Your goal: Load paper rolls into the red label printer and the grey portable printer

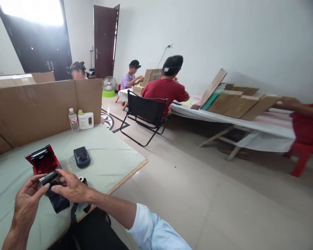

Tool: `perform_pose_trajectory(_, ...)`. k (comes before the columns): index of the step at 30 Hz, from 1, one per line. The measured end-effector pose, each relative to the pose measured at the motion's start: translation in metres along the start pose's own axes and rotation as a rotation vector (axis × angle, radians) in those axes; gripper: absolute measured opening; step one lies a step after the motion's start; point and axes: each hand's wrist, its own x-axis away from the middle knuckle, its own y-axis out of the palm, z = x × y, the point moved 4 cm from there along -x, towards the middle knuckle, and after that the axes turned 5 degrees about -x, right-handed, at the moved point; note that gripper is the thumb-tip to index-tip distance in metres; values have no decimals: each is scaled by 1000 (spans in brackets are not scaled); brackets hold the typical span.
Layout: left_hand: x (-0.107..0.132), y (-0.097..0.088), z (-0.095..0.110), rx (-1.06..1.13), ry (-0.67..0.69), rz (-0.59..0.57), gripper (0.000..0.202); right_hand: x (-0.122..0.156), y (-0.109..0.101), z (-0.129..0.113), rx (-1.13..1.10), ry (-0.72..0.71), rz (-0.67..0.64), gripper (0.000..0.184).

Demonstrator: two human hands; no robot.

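Note:
Both my hands hold a small dark roll [49,177] wrapped in black plastic over the near edge of a pale green table [112,156]. My left hand [27,203] pinches its left end, and my right hand [70,187] grips it from the right with fingers curled. The black wrapper [57,201] hangs down below the roll. Just behind my hands sits a small red printer [43,161] with its lid open. A dark blue handheld device [81,157] lies on the table to the right of it.
A water bottle [73,120] and a white jug [85,120] stand before a cardboard screen [41,107]. A black bag [94,229] hangs at the table's edge. Three people sit beyond; a black folding chair [146,113] and a long table [263,126] with leaning cardboard boxes [240,104] fill the right.

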Motion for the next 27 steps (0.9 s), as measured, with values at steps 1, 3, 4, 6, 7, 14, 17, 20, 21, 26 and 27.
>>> perform_pose_trajectory(1, -1, -1, 0, 6, -10, -13, 50, -5, 3, 6, -24, 16, 21, 70)
perform_pose_trajectory(3, -4, -8, -1, 4, -28, -51, 50, -14, 6, 16, -63, 50, 58, 61)
perform_pose_trajectory(4, -5, -12, -3, -3, -36, -73, 50, -18, 6, 19, -80, 65, 68, 57)
perform_pose_trajectory(6, -7, -20, -5, -42, -51, -110, 49, -23, 6, 22, -91, 87, 83, 52)
perform_pose_trajectory(7, -8, -24, -6, -77, -56, -120, 50, -25, 6, 22, -84, 99, 86, 50)
perform_pose_trajectory(14, -8, -31, -11, -286, 110, -149, 43, -34, 11, 30, -96, 141, 113, 44)
perform_pose_trajectory(17, 1, -26, -17, -323, 179, -182, 44, -29, 12, 35, -130, 159, 136, 36)
perform_pose_trajectory(20, 12, -22, -23, -443, 252, -185, 39, -17, 13, 39, -140, 158, 97, 41)
perform_pose_trajectory(21, 15, -22, -25, -493, 287, -185, 37, -13, 13, 40, -140, 155, 77, 43)
perform_pose_trajectory(26, 24, -24, -30, -702, 420, -201, 35, 3, 9, 42, -175, 151, 10, 47)
perform_pose_trajectory(27, 24, -25, -29, -731, 434, -200, 36, 5, 8, 42, -171, 146, 16, 45)
